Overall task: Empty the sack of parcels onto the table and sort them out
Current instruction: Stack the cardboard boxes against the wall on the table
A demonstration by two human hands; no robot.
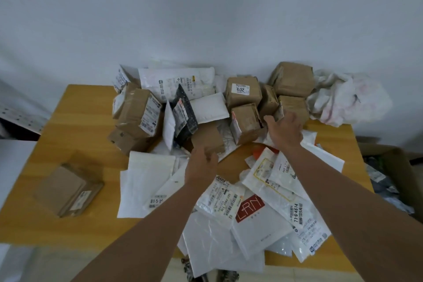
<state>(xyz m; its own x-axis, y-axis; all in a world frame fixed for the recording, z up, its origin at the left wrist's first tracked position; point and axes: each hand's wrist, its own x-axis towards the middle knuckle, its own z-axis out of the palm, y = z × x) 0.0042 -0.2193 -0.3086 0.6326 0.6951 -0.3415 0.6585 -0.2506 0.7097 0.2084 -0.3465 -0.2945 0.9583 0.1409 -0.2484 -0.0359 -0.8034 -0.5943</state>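
Parcels cover the wooden table [75,107]. Brown cardboard boxes are heaped at the back, and white mailer bags [258,220] are spread across the front. The emptied white sack [350,98] lies crumpled at the back right corner. My left hand [201,165] grips the near edge of a small brown parcel [208,136] in the middle of the heap. My right hand [285,129] reaches over the pile with its thumb spread. The thumb is beside a taped brown box [246,122] and the fingers are against another brown box [294,104]. The right fingertips are hidden, and nothing is seen held in that hand.
A flat brown box [68,190] lies alone on the table's left part. A stack of brown boxes [137,119] stands at the back left. An open cardboard carton [398,162] with packets sits on the floor to the right. The wall is right behind the table.
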